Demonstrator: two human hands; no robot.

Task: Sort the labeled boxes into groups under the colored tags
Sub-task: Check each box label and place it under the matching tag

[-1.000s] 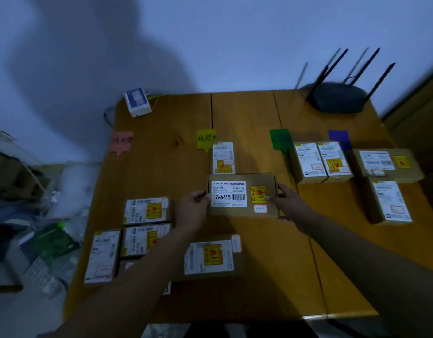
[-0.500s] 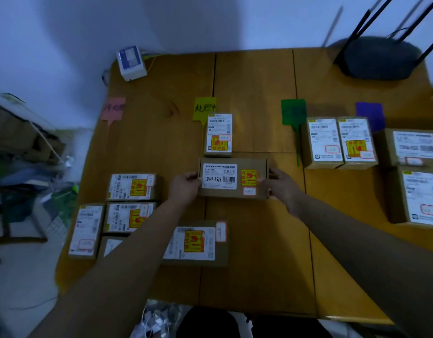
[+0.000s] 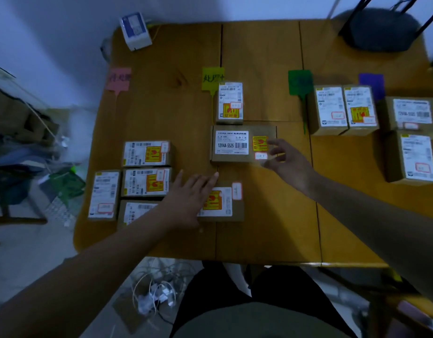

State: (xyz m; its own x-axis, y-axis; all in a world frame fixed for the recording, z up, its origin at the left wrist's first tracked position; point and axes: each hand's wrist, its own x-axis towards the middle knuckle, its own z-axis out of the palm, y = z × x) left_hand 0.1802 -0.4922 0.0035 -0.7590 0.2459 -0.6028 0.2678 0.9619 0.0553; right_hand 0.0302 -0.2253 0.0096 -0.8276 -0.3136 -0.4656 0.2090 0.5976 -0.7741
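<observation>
The wooden table (image 3: 271, 203) sits against a pale wall in dim bluish light, boxes spread over most of it. The next box (image 3: 225, 203) to sort lies flat near the table's front edge, its white label and yellow sticker up, partly under my left hand (image 3: 186, 201), whose fingers are spread and holding nothing. It looks like stiff cardboard, probably light and dry enough not to slip, so I judge a grip across its two short ends, thumb against fingers, would serve best. At twelve o'clock from it lies the wide box (image 3: 242, 143) under the yellow tag (image 3: 212, 78), below a small upright box (image 3: 229, 102). My right hand (image 3: 291, 164) hovers open at that wide box's three o'clock end, fingers loose, gripping nothing. At nine o'clock wait four unsorted boxes (image 3: 147, 181).
</observation>
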